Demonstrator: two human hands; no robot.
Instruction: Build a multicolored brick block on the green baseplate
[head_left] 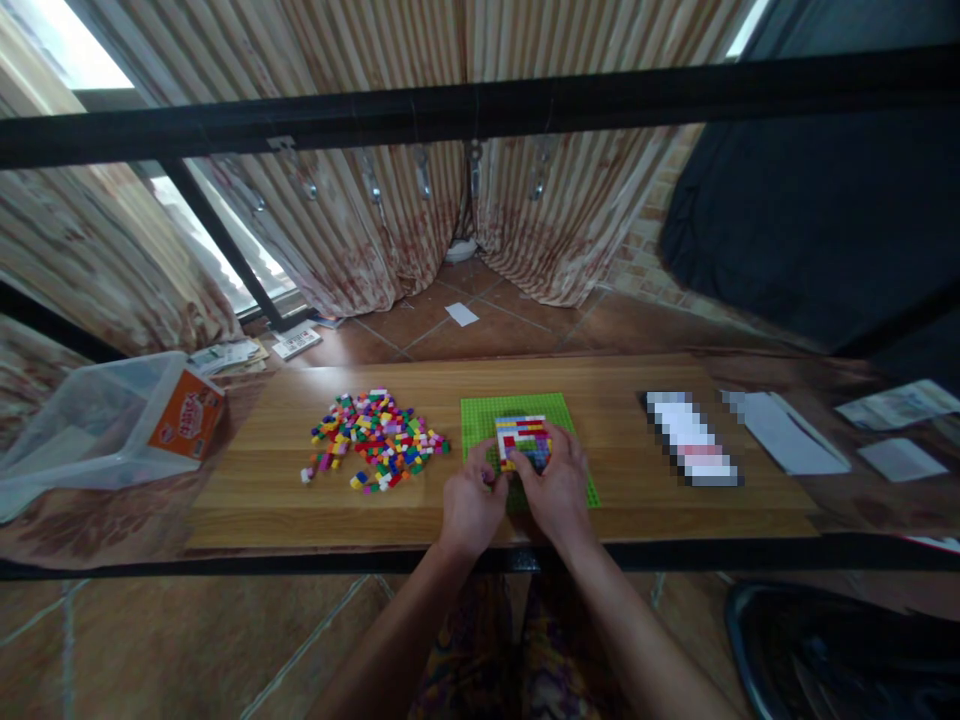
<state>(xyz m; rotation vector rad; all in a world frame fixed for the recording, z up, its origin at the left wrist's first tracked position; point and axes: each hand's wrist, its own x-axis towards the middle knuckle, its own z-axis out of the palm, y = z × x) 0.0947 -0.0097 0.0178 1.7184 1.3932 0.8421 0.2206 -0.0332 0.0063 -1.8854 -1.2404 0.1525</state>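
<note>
From where I stand, the person has both hands at a small toy-brick build (523, 428), which is over the green studded baseplate (480, 408) at the middle of the wooden tabletop (255, 450). The right hand (556, 488) is clamped on the build, its fingers curled along the right side and the thumb across the near part. The left hand (474, 500) is at the near left corner, fingers bent and touching it; I can't tell whether they pinch a brick there. White rows show on the build, with red, yellow and bluish ones among them; whether it is pressed onto the studs or lifted just off them, I can't make out. Left of the baseplate, loose bricks (386, 430) of many colours lie in a spread heap, well apart from the hands. A clear plastic bin (82, 415) with an orange label (187, 415) stands beyond the tabletop's left end. Toward the right end lies a flat, pixelated item (690, 440), with white paper (795, 435) near it. Behind everything, striped curtains (397, 60) hang down to a brown tiled floor (427, 330).
</note>
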